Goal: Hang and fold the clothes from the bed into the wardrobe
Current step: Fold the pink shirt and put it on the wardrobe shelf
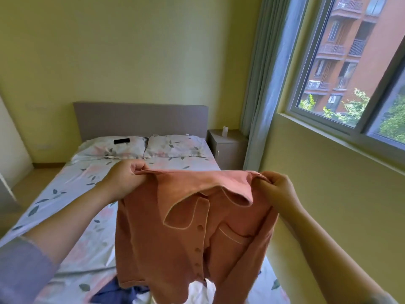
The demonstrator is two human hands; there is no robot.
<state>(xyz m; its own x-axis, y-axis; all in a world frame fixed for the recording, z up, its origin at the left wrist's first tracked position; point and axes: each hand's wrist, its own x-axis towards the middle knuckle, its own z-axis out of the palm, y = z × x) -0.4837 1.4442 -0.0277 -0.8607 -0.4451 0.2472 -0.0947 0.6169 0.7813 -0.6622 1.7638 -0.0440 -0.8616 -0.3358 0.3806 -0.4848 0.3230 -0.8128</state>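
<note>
A pink button-up shirt (188, 238) with white piping, a collar and a chest pocket hangs in the air over the foot of the bed (72, 194). My left hand (125, 178) grips its left shoulder and my right hand (278, 189) grips its right shoulder, holding it spread with the front facing me. Under the shirt's hem lie a blue garment (118, 292) and something white (203, 292) on the flowered sheet. The wardrobe shows only as a white edge (6, 185) at the far left.
Two flowered pillows (175, 145) lie at the grey headboard (140, 117), with a black phone (121, 141) on the left one. A grey nightstand (228, 148) with a small white bottle (225, 131) stands right of the bed, beside a curtain (263, 84) and a large window (355, 69).
</note>
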